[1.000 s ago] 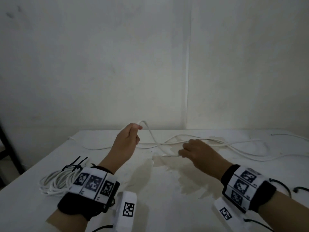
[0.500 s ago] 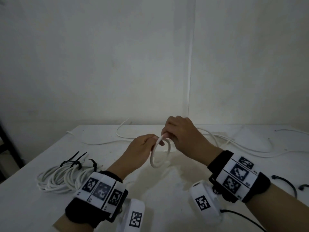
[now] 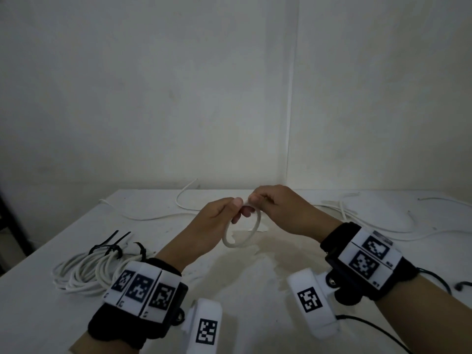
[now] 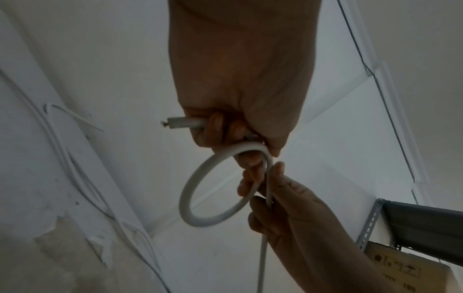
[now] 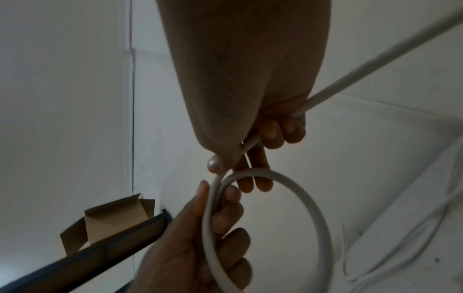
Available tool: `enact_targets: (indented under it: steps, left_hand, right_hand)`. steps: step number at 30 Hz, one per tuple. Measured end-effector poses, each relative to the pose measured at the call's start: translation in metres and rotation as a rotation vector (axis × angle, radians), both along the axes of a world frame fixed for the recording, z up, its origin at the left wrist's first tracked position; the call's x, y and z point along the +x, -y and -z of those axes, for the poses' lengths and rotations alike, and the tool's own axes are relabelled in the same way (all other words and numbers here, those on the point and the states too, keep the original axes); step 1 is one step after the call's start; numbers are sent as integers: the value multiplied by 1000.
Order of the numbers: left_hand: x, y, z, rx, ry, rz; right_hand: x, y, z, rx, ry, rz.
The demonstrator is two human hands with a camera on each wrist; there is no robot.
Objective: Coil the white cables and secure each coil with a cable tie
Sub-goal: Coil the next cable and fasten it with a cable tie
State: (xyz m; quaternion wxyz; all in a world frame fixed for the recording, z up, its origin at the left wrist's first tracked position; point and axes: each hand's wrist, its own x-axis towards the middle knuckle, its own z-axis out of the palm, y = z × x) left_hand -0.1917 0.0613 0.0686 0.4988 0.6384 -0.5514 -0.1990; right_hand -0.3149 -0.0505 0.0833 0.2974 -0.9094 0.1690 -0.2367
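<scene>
Pinching one upright white cable loop, both hands meet.

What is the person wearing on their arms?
Each wrist has a black band: the left wristband and right wristband carry white panels printed with black square codes. A white camera block with its own code hangs below each wrist. A thin black cable trails from the right one. The hands are bare.
</scene>
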Motion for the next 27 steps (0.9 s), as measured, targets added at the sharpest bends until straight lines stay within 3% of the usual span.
enact_targets:
  steps: [6, 12, 18, 22, 27]
  left_hand:
    - [-4, 2, 1, 53, 62, 15]
    - [-1, 3, -1, 48, 87, -10]
    - [4, 8, -1, -24, 292, -155]
    - [2, 9, 0, -104, 294, -196]
    - [-2, 9, 0, -126, 94, -193]
  right_hand:
    - [-3, -4, 0, 26, 38, 7]
    - [-9, -2, 4, 199, 61, 22]
    - [-11, -3, 6, 221, 157, 39]
    - [-12, -4, 7, 268, 195, 53]
    - [-18, -7, 3, 305, 187, 41]
